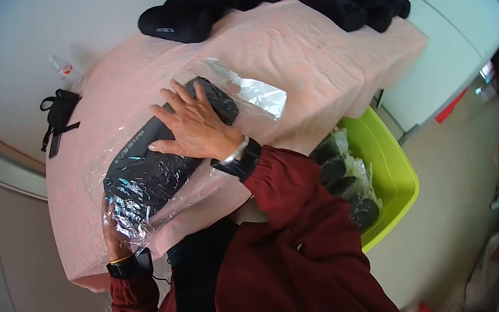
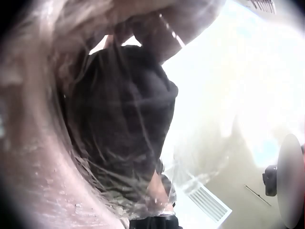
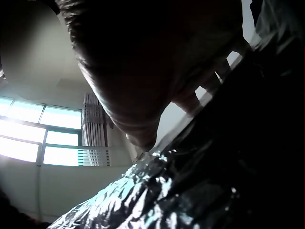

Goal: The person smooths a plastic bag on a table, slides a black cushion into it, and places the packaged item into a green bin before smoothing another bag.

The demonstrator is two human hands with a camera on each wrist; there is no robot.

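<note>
A long black padded item (image 1: 151, 148) with lettering along its side lies slantwise on the pink-covered table, inside a clear plastic bag (image 1: 263, 97). My right hand (image 1: 199, 128) rests on top of it, fingers spread and palm down, thumb out to the side. In the right wrist view the right hand (image 3: 162, 71) arches over the shiny film. At the near end, my left hand (image 1: 112, 232) lies along the bag, its fingers partly behind crumpled film. The left wrist view shows the black item (image 2: 124, 105) through the film, close to that palm.
Several similar black padded items (image 1: 179, 19) are piled at the table's back. A lime-green tub (image 1: 396, 188) on the right holds bagged black items. A small black strapped pouch (image 1: 62, 112) and a clear bottle (image 1: 63, 67) sit at the left table edge, near the wall.
</note>
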